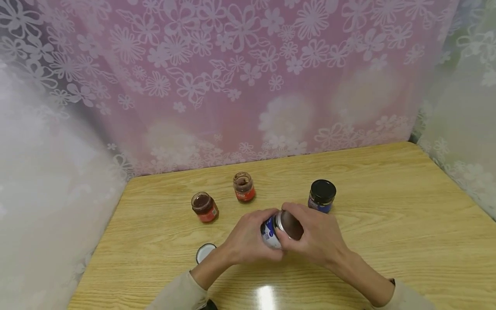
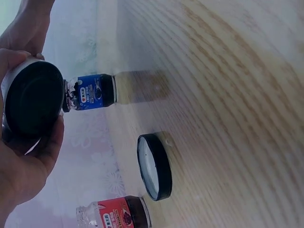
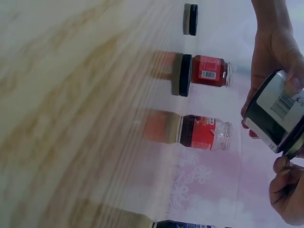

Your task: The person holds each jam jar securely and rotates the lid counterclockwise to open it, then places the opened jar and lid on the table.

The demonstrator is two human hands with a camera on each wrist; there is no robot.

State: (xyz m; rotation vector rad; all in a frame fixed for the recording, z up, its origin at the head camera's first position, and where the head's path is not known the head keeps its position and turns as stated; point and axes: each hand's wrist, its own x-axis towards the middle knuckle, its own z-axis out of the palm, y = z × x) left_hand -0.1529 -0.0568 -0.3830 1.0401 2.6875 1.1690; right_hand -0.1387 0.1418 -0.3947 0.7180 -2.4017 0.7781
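Above the front of the table, my left hand (image 1: 252, 237) grips the body of a jar (image 1: 269, 234) with a blue and white label. The jar is tipped sideways, its dark round base facing the left wrist view. My right hand (image 1: 315, 234) curls round the jar's dark lid (image 1: 292, 226), thumb and fingers at its silver rim. A barcode shows on the jar's label (image 3: 280, 104) in the right wrist view. Just beyond my right hand stands another blue-labelled jar (image 1: 322, 196) with a black lid on.
Two red-labelled jars, a nearer one (image 1: 205, 207) and a farther one (image 1: 244, 187), stand lidless at the left with dark contents. A loose lid (image 1: 205, 252) lies beside my left forearm. Another lid (image 3: 193, 20) shows in the right wrist view. A floral curtain (image 1: 248, 86) hangs behind the table.
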